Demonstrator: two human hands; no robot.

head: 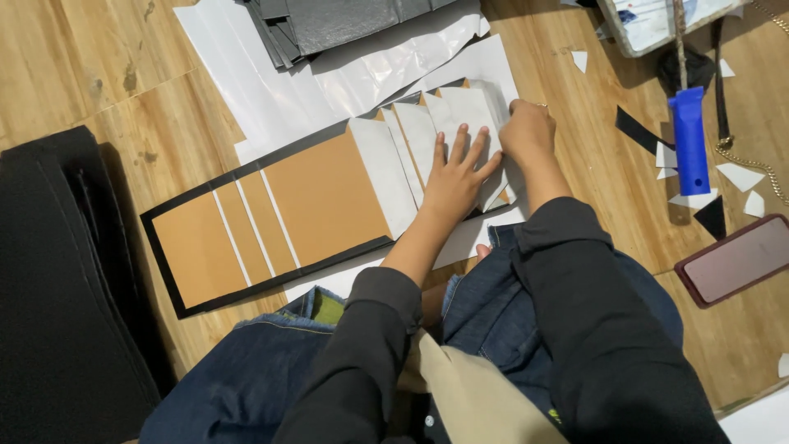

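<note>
A long strip of brown cardboard panels (279,214) with a black border lies on the wooden floor. At its right end several white paper pieces (411,131) overlap like a fan. My left hand (457,174) lies flat on these white pieces, fingers spread. Just to its right, my right hand (528,131) is curled, fingers pressing down on the edge of the white paper; whether it pinches the sheet is hidden.
White sheets (362,66) and a stack of grey sheets (329,25) lie beyond the strip. A black stack (57,296) sits at left. A blue-handled tool (689,140), paper scraps (740,174), a gold chain (752,160) and a phone (740,259) lie at right.
</note>
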